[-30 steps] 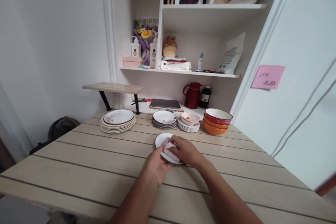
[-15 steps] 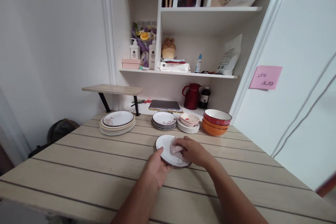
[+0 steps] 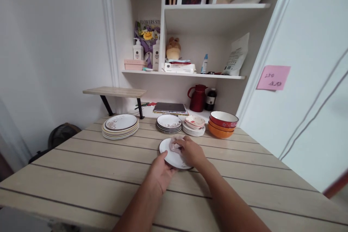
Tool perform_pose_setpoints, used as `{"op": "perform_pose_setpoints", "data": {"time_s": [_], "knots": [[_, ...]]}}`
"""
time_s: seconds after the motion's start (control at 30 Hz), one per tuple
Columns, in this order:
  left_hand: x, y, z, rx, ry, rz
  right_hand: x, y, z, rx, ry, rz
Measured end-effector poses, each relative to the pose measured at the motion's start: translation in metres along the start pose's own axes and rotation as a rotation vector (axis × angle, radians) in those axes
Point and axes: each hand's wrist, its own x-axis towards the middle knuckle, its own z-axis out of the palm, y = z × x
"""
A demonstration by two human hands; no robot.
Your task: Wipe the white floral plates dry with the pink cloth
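A small white plate [image 3: 170,156] with a dark rim and a floral print near its lower edge is tilted a little above the table, in front of the dish stacks. My left hand [image 3: 161,171] grips its near left edge, thumb on top and fingers underneath. My right hand [image 3: 190,149] is closed on a crumpled pale cloth [image 3: 176,145], pressed against the upper part of the plate's face. The fingertips of my right hand are partly hidden by the cloth.
Behind the plate on the wooden table [image 3: 108,163] stand large plates [image 3: 121,122], small dark-rimmed plates [image 3: 169,121], white saucers with small bowls [image 3: 194,121], and red and orange bowls [image 3: 222,125]. A raised wooden shelf [image 3: 115,92] stands at the back left.
My right hand and the cloth have moved left and slightly up across the plate. My left hand still holds the plate's edge. The whole view has shifted slightly.
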Motion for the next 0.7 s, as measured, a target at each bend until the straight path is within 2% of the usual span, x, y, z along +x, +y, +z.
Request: {"op": "perform_pose_setpoints", "data": {"time_s": [0.1,0.2,0.3,0.4,0.53,0.7], "knots": [[-0.001,0.000,0.000,0.001,0.012,-0.008,-0.005,0.019,-0.014,-0.011,-0.044,0.009],[-0.002,0.000,0.001,0.001,0.009,-0.017,-0.017,0.025,-0.030,0.031,-0.135,-0.118],[-0.003,0.001,0.001,-0.010,-0.009,-0.023,-0.027,0.013,-0.037,0.106,-0.211,-0.264],[-0.002,0.001,-0.001,-0.043,-0.047,-0.002,-0.030,-0.008,-0.030,0.131,-0.207,-0.348],[-0.001,0.002,-0.001,-0.070,-0.065,0.010,-0.019,-0.025,-0.011,0.093,-0.131,-0.263],[-0.003,0.005,0.001,-0.070,-0.024,-0.008,0.004,-0.012,-0.003,0.017,-0.093,-0.075]]}}
